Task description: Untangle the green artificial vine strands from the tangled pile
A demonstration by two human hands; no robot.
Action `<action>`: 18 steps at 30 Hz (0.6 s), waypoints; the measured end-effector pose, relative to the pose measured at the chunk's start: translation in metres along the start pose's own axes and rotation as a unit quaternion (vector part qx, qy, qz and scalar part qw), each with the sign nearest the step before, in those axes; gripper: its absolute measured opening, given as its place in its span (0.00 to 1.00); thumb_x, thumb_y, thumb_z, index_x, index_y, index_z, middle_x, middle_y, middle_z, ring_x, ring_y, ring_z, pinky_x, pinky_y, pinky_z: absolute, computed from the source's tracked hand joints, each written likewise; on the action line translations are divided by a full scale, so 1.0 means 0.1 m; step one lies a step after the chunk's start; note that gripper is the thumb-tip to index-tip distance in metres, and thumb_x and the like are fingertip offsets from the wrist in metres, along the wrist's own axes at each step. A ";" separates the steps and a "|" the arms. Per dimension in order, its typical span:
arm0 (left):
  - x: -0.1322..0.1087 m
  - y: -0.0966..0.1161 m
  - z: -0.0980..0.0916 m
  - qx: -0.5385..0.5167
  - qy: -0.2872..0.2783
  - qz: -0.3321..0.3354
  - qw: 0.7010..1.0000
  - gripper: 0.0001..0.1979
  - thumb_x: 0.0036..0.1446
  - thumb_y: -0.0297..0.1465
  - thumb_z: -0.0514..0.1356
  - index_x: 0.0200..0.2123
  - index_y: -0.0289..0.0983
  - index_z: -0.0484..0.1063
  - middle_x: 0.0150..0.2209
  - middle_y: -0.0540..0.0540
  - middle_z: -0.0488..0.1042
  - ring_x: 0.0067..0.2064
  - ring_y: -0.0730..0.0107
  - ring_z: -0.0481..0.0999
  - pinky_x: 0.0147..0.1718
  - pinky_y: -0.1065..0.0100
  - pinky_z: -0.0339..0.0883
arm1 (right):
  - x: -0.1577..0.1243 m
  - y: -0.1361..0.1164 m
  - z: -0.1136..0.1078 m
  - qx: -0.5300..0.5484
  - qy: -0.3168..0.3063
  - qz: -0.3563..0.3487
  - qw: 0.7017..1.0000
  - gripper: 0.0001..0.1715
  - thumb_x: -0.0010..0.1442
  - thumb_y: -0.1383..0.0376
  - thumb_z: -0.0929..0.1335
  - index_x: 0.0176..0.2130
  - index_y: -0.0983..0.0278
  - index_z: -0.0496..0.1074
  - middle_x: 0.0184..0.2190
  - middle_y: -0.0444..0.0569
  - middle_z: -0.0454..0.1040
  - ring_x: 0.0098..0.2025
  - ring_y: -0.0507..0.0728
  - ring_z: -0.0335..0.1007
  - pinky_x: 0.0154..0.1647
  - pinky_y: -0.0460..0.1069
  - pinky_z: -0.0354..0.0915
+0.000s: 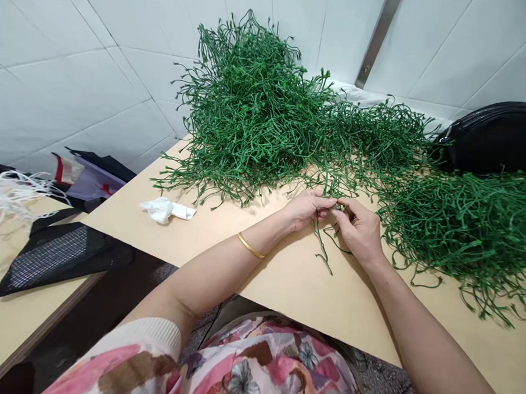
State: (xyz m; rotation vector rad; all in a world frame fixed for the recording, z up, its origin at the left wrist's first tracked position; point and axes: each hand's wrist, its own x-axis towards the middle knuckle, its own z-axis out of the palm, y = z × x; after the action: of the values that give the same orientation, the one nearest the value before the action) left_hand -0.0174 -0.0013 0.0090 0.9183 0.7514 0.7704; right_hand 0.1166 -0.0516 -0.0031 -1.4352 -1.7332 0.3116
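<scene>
My left hand (308, 209) is closed on a green plastic stem (322, 249), whose forked lower end hangs down over the table. Close against it, my right hand (361, 229) pinches at the same stem with thumb and forefinger. The fingertips of both hands meet, and the exact spot they grip is hidden. Just beyond the hands rises a large heap of green artificial stems (258, 104) with small budded tips. To the right of my right hand lies a second pile of such stems (466, 229).
A crumpled white tissue (162, 209) lies left of my hands on the wooden table (226, 236). A black bag (496, 137) stands at the back right by the tiled wall. Across a gap at left, another table holds black mesh pieces (55, 257) and white cords (14, 195).
</scene>
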 end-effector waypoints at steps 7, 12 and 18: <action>-0.04 -0.05 0.09 0.054 0.050 0.053 0.996 0.10 0.45 0.22 0.59 0.17 0.33 0.60 0.14 0.55 0.58 0.17 0.85 0.54 0.18 0.75 0.44 | 0.01 0.03 -0.06 -0.217 -0.036 -0.114 0.969 0.10 0.58 0.66 0.61 0.28 0.64 0.69 0.25 0.47 0.70 0.31 0.54 0.63 0.39 0.50 0.50; -0.04 -0.10 0.17 0.063 0.084 0.081 0.991 0.09 0.43 0.22 0.57 0.16 0.33 0.60 0.13 0.56 0.56 0.17 0.84 0.53 0.19 0.75 0.46 | 0.03 0.04 -0.13 -0.313 -0.075 -0.192 0.927 0.10 0.57 0.69 0.60 0.29 0.65 0.69 0.24 0.47 0.71 0.29 0.54 0.60 0.39 0.51 0.47; 0.00 -0.17 0.22 0.049 0.114 0.111 0.986 0.07 0.41 0.19 0.54 0.17 0.33 0.62 0.15 0.56 0.59 0.19 0.84 0.55 0.21 0.76 0.50 | -0.01 -0.08 -0.15 -0.316 -0.073 -0.207 0.923 0.10 0.55 0.70 0.60 0.26 0.65 0.67 0.20 0.46 0.69 0.26 0.52 0.58 0.43 0.54 0.46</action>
State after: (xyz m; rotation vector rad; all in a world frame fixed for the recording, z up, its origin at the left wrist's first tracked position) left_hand 0.0050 -0.0164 0.0029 1.0249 0.9033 1.0546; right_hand 0.1217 -0.0596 0.0111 -1.4376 -2.3344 -0.4210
